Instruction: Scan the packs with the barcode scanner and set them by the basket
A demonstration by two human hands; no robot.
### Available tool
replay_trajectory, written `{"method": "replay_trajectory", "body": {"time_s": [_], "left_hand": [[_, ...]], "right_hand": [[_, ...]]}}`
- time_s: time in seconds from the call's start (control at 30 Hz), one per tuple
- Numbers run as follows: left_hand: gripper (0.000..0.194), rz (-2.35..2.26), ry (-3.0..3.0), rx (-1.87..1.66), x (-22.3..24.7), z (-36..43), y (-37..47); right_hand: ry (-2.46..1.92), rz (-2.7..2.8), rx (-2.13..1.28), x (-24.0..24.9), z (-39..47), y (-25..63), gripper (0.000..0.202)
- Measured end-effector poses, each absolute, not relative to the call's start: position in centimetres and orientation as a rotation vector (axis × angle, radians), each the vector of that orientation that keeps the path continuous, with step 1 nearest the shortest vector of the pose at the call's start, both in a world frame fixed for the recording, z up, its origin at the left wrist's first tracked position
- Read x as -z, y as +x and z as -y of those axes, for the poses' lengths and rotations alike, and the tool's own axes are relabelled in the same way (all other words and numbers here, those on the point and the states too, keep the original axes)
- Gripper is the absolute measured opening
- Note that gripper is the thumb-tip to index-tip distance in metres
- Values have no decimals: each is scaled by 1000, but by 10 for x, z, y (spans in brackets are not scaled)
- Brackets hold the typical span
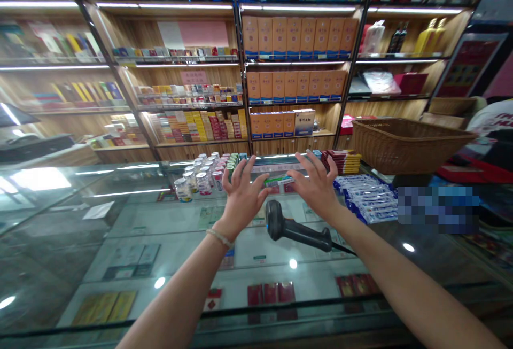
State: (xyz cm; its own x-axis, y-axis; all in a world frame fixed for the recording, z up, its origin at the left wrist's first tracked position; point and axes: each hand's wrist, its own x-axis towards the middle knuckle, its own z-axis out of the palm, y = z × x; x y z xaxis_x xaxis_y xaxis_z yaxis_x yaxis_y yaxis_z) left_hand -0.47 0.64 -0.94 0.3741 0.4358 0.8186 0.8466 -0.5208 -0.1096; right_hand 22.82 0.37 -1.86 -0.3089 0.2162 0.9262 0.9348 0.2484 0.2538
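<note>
My left hand (244, 191) and my right hand (316, 183) are raised over the glass counter, palms away from me. Between them is a slim green-and-white packet (278, 180), lying crosswise. Thumb and index finger of each hand meet one end of it, while the other fingers fan upward. Its exact kind is too small to read. A beaded bracelet (220, 238) circles my left wrist. Just below the hands, a black barcode scanner (296, 230) rests on the glass, its cable running behind my right forearm.
Several small cans (203, 182) stand in rows left of my hands. At the right are blue-and-white packets (371, 196), stacked red and yellow packs (344, 162) and a wicker basket (409, 146). Boxed goods line the wall shelves (296, 63). A person's white sleeve (495, 116) shows at far right.
</note>
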Motion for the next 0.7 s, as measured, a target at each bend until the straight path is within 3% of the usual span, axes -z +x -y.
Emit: {"method": "replay_trajectory", "body": {"time_s": [0.17, 0.7], "left_hand": [[34, 1096, -2122, 1051, 8, -6, -8], [18, 1084, -2129, 1050, 7, -7, -11]], "right_hand": [[-1107, 1740, 1046, 20, 0, 227, 14], [-1326, 1941, 763, 5, 15, 221, 23]]}}
